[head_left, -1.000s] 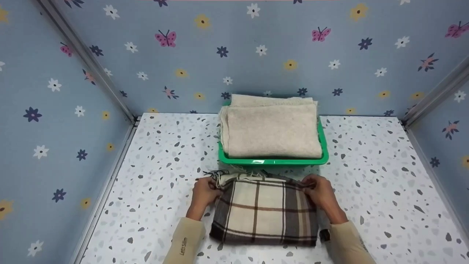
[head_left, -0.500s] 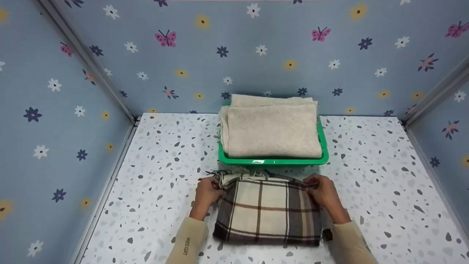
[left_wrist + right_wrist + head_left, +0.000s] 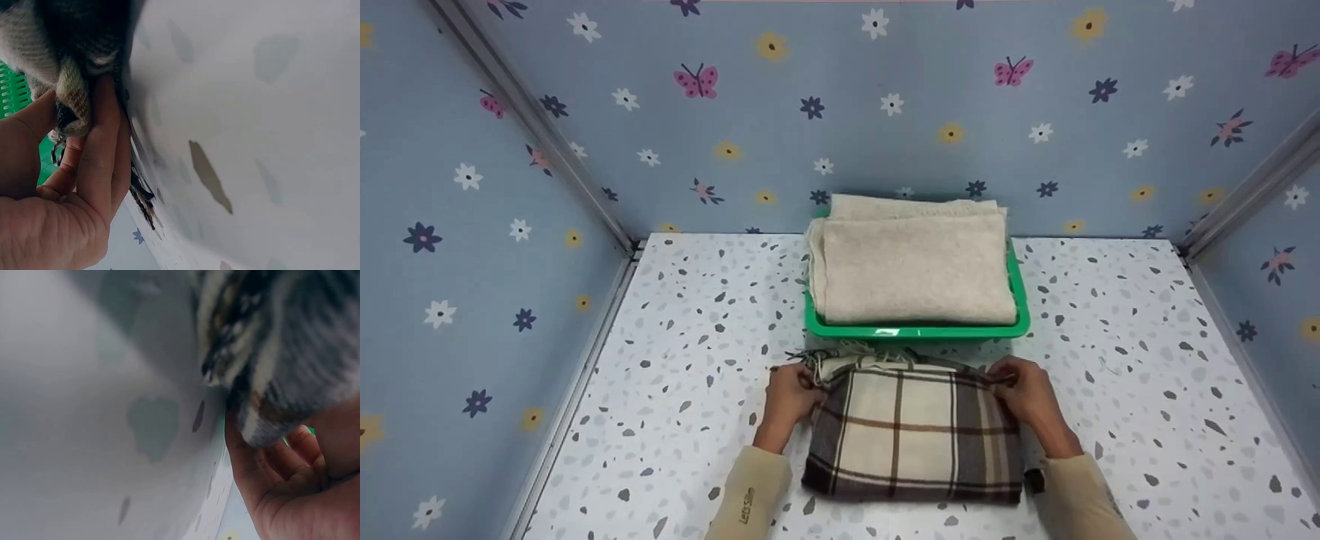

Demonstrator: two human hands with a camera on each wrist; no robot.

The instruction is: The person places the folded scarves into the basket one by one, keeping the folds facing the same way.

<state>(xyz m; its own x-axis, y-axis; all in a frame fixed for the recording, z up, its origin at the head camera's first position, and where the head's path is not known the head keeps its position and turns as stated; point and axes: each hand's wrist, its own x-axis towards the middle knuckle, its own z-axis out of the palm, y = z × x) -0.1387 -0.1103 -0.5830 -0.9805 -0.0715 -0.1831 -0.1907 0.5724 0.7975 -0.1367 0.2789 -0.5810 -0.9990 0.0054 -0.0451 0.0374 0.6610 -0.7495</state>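
A folded plaid scarf [image 3: 915,427], cream, grey and brown with fringe along its far edge, lies on the speckled table. At its far left corner my left hand [image 3: 793,397] pinches the folded cloth between thumb and fingers; the left wrist view shows the cloth edge [image 3: 73,93] in that pinch. The far right corner is pinched by my right hand [image 3: 1030,394], and in the right wrist view the folded layers [image 3: 264,410] sit between thumb and fingers. The scarf's underside is hidden.
Just beyond the scarf stands a green basket [image 3: 915,331] holding folded beige cloths [image 3: 915,270]. Behind it rises a blue wall [image 3: 780,97] with flowers and butterflies, and side panels flank the speckled table [image 3: 697,322].
The scarf and both hands have shifted slightly to the right. Both hands keep their pinch on its far corners, and the basket stays in place.
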